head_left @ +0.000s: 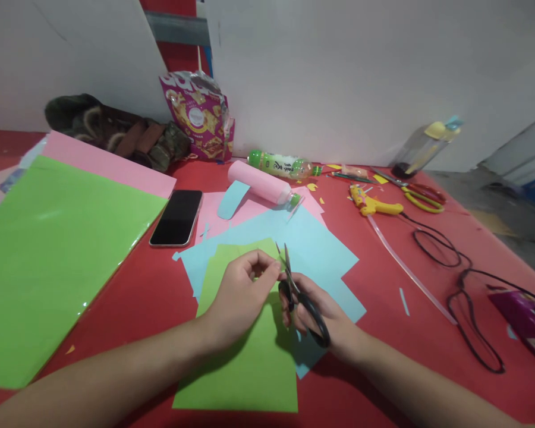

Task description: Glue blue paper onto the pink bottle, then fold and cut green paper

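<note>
My right hand (323,312) grips a pair of black-handled scissors (311,312). The blades point away from me and are slightly parted. Just left of the blades, my left hand (245,282) is closed, thumb and forefinger pinched together; what they hold is too small to make out. Beneath both hands lies a light green sheet of paper (241,374), on top of light blue paper (325,244). Behind them, a bottle wrapped in pink paper (261,181) lies on its side with a blue paper strip (232,200) against it.
Left of the hands are a phone (177,218) and a large green paper pack (66,249). A snack bag (198,116) and a green-labelled bottle (279,164) are at the back. A yellow glue gun (374,203), its black cord (466,270) and yellow-handled scissors (421,199) lie right.
</note>
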### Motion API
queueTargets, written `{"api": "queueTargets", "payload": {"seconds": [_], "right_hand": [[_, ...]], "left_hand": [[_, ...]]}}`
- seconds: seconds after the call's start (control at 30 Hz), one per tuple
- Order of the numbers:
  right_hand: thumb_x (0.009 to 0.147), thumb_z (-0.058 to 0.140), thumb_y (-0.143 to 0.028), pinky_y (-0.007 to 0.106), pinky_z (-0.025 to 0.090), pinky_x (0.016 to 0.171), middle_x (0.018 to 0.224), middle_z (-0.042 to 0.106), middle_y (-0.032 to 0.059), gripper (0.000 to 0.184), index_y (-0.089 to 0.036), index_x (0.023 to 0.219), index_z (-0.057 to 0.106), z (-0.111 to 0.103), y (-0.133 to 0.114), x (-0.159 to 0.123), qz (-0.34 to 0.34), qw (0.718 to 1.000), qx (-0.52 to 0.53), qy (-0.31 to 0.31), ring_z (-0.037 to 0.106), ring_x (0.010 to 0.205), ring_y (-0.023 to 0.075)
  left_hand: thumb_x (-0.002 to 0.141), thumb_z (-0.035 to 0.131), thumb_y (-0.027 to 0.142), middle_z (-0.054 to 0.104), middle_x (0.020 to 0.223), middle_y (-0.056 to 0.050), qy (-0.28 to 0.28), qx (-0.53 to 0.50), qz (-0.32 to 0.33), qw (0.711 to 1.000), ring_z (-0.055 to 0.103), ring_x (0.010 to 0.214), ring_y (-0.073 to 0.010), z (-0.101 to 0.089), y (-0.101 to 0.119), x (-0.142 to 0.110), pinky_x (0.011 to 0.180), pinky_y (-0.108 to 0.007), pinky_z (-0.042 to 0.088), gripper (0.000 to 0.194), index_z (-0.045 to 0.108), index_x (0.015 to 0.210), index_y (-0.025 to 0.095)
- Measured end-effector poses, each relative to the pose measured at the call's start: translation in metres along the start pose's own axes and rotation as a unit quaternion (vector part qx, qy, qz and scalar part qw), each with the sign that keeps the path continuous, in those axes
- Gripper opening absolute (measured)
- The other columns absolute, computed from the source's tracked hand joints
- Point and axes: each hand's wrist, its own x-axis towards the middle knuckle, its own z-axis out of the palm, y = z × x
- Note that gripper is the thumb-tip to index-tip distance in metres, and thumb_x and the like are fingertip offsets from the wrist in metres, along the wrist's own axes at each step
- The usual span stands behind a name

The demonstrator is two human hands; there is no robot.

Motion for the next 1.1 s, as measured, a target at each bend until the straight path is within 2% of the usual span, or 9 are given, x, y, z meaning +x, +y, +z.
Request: {"api": "queueTargets", "payload": {"seconds": [0.7, 0.97, 1.1], "right_hand": [[0.072, 0.052, -0.050, 0.024, 0.030, 0.054, 0.076, 0.041, -0.0009, 0.043, -0.019, 0.100, 0.041, 0.0013, -0.0010, -0.0007, -0.024, 1.000, -0.008, -0.016, 0.040, 0.061, 0.0079], [0.073, 0.050, -0.051, 0.024, 0.028, 0.052, 0.075, 0.041, -0.0010, 0.041, -0.019, 0.096, 0.041, 0.0023, -0.0018, -0.0014, -0.028, 0.999, -0.004, -0.023, 0.037, 0.057, 0.0071], [0.073, 0.050, -0.051, 0.024, 0.029, 0.053, 0.073, 0.040, -0.0013, 0.040, -0.019, 0.094, 0.041, 0.0026, -0.0031, -0.0010, -0.026, 0.999, -0.013, -0.019, 0.037, 0.058, 0.0078]], "left_hand": [[0.070, 0.049, 0.021, 0.044, 0.052, 0.006, -0.005, -0.043, 0.005, 0.999, 0.044, 0.053, -0.0081, 0.0019, -0.0028, -0.0020, 0.055, -0.021, 0.037, 0.017, 0.044, 0.055, 0.017], [0.072, 0.049, 0.027, 0.046, 0.048, 0.007, -0.044, -0.116, -0.053, 0.991, 0.048, 0.043, -0.0088, 0.0031, -0.0031, -0.0056, 0.044, -0.021, 0.037, 0.018, 0.042, 0.058, 0.017], [0.071, 0.050, 0.025, 0.046, 0.051, 0.006, -0.024, -0.096, -0.039, 0.994, 0.047, 0.047, -0.0079, 0.0032, -0.0045, -0.0042, 0.048, -0.021, 0.037, 0.018, 0.043, 0.057, 0.017]]}}
